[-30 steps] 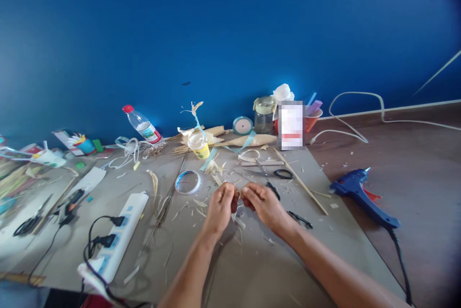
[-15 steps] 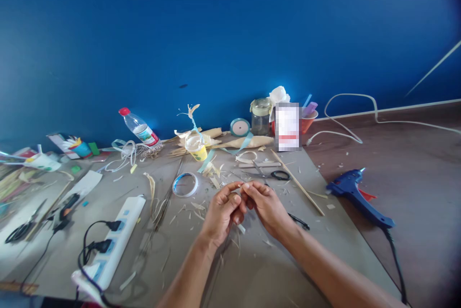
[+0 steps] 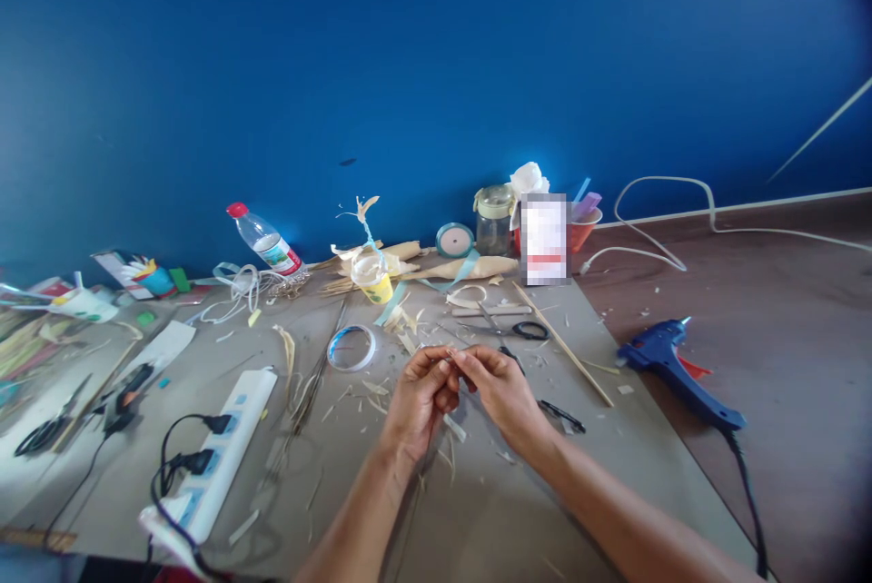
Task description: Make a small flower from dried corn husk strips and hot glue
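My left hand (image 3: 423,397) and my right hand (image 3: 496,388) meet over the middle of the table, fingertips pinched together. Whatever lies between them is too small to make out. Just beyond the hands are scissors (image 3: 530,330) with black handles. A black-handled tool (image 3: 562,416) rests to the right of my right hand, partly hidden by it. Scraps of pale dried husk (image 3: 403,321) and a roll of tape (image 3: 351,349) lie beyond my left hand.
At the left is a white power strip (image 3: 228,447) with black plugs. A blue glue gun (image 3: 681,370) lies on the right. Along the wall stand a tilted bottle (image 3: 269,242), a yellow paper cup (image 3: 373,281) and a glass jar (image 3: 494,224). A thin stick (image 3: 565,347) lies right of the scissors.
Both hands stay pinched together and have shifted only slightly, the fingertips a little to the left. The objects on the table have not moved.
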A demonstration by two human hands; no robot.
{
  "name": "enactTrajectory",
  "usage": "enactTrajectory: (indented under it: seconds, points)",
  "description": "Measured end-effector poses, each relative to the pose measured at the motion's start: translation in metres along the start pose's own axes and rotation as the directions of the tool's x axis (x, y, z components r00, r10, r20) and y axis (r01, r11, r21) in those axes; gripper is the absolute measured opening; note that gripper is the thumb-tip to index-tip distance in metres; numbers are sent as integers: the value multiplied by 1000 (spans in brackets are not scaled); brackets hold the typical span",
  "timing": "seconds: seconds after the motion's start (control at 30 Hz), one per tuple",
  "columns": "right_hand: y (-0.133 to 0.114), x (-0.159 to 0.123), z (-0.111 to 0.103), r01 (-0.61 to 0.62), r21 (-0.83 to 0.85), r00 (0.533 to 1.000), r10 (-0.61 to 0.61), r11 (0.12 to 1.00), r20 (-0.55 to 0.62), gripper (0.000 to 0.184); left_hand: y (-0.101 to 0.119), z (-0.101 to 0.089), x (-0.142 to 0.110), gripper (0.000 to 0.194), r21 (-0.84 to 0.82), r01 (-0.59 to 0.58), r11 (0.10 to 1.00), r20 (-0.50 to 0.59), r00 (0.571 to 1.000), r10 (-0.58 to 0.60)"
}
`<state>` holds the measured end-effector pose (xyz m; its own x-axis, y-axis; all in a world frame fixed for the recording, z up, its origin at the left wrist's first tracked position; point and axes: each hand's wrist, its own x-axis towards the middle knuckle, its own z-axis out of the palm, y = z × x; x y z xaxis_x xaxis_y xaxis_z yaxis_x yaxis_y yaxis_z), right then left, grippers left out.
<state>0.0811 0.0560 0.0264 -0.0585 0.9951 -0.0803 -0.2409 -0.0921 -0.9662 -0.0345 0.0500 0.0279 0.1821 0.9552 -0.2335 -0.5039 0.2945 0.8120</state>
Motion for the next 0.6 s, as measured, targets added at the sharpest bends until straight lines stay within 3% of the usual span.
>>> enactTrajectory:
  seconds: [0.17,0.4,0.6]
  points:
    - [-11,8,-17,20,-141,996,-32,990,-86,29,4,-3,0,23,-8,53,999,-1,999,-53]
    - [-15,11,-26,208,-299,970,-157,932,184,23,6,-2,-2,25,-1,147,989,65,987,-147]
    - [-21,11,-28,195,-288,954,-114,937,277,16,10,-4,-4,23,32,175,984,83,981,-177]
